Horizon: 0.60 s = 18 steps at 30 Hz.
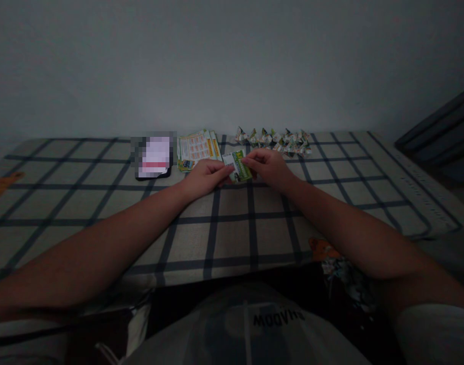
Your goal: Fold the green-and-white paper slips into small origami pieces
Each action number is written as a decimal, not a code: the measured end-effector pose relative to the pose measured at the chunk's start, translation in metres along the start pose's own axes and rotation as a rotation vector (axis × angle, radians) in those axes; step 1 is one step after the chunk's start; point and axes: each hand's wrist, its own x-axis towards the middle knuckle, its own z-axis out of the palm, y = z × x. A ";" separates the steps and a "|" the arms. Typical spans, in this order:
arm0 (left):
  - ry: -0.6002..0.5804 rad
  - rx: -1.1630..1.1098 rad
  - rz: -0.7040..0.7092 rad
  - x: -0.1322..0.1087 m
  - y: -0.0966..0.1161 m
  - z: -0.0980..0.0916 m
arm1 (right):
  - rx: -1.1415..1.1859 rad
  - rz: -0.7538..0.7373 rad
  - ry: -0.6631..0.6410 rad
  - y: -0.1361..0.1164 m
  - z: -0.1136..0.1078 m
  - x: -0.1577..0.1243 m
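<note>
A small green and white printed paper (237, 166) is held between both hands above the checked cloth. My left hand (207, 175) pinches its left side, thumb on top. At its upper right edge, the thumb and fingers of my right hand (268, 162) are closed on it. Just beyond my left hand lies a pile of similar printed sheets (197, 147), green with white and orange print. Several small folded paper pieces (292, 142) stand in a cluster behind my right hand. Some fingers of each hand are hidden beneath the paper.
A phone (155, 154) with a lit, blurred-out screen lies left of the pile. The checked cloth (232, 230) covers the table, which meets a plain wall (232, 66) at the back. Crumpled patterned scraps (348, 281) lie below the near edge by my right forearm.
</note>
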 end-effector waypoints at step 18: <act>-0.043 0.089 0.015 0.003 -0.005 -0.001 | -0.041 -0.038 0.056 0.000 0.000 -0.001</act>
